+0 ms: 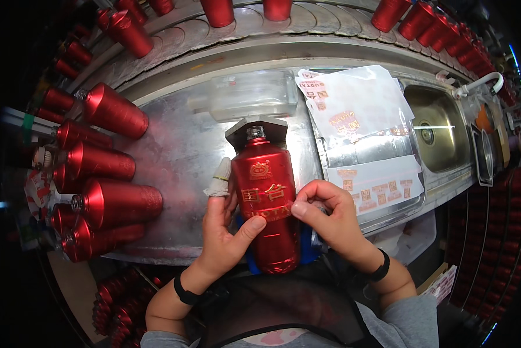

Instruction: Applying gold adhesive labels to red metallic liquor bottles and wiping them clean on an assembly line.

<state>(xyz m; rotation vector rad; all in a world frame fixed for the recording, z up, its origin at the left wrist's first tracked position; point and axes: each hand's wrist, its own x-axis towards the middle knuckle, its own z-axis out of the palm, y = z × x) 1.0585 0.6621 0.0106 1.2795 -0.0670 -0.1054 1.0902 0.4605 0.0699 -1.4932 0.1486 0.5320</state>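
A glossy red glass bottle (275,243) with gold lettering and an emblem lies in front of me, its clear threaded neck resting in a dark angled support (278,132). My left hand (228,229) is closed round the bottle's left side, thumb on the front below the lettering. A white finger cover (220,177) sits on one of its fingers. At the right edge of the bottle, level with the lower gold line, my right hand (330,214) pinches thumb and forefinger together. What they hold, if anything, is too small to make out.
Several red bottles (121,203) lie along the metal worktop's left side. A clear glass-like block (253,94) lies beyond the support. To the right are decal sheets (369,107), a second sheet (376,182) and a sink (437,124). Behind runs a slatted conveyor (312,20) carrying red bottles.
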